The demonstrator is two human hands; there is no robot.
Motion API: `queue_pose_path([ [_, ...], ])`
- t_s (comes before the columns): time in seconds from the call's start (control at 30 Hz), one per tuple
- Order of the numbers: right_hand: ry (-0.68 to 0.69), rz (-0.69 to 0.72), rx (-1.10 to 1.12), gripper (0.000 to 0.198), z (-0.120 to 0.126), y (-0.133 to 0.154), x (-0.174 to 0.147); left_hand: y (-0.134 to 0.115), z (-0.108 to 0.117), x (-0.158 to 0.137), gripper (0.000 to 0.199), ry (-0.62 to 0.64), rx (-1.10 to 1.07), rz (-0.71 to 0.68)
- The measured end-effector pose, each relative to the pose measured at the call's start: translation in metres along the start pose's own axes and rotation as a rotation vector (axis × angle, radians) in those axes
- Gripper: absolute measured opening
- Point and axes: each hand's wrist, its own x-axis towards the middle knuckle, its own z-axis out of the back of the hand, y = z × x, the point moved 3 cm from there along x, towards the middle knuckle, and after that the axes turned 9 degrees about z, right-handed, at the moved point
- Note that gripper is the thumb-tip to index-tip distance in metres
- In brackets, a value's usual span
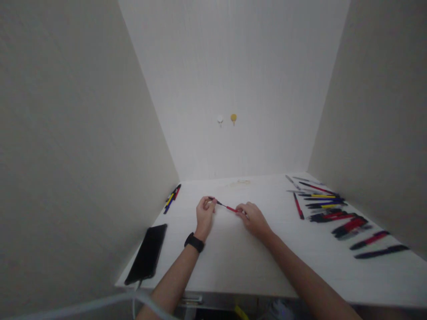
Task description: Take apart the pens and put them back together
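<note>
Above the white table, my left hand (205,214) pinches a slim dark pen part (218,203), whose thin end points to the right. Opposite it, my right hand (252,218) has its fingers closed on a red pen barrel (231,209). The two parts lie nearly in line, joined by a narrow, thin piece; whether that piece sits inside the barrel I cannot tell. A black watch (194,242) is on my left wrist.
Many pens (350,226) in red, black, blue, yellow and clear lie along the right side. A smaller group of pens (172,198) lies against the left wall. A black phone (147,253) with a white cable (100,301) rests at left. Two hooks (233,118) are on the back wall.
</note>
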Motion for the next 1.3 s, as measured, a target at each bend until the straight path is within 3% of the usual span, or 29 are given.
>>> queue_pose_path([
  [0.3,-0.034,0.033,0.025,0.007,0.003,0.005,-0.001,0.008,-0.007,-0.002,0.029,0.149,-0.043,0.061],
  [0.7,-0.051,0.043,0.031,0.008,0.004,0.008,0.002,0.005,-0.008,-0.005,0.029,0.183,-0.048,0.097],
  [0.93,0.046,0.002,0.001,0.022,-0.003,0.003,0.003,0.008,-0.009,-0.005,0.027,0.211,-0.056,0.089],
  [1.13,0.021,-0.030,0.014,0.007,-0.002,0.006,0.002,0.011,-0.010,-0.004,0.028,0.230,-0.057,0.098],
  [1.3,0.052,-0.008,-0.007,0.012,-0.002,0.003,0.004,0.009,-0.011,-0.006,0.028,0.256,-0.064,0.109],
])
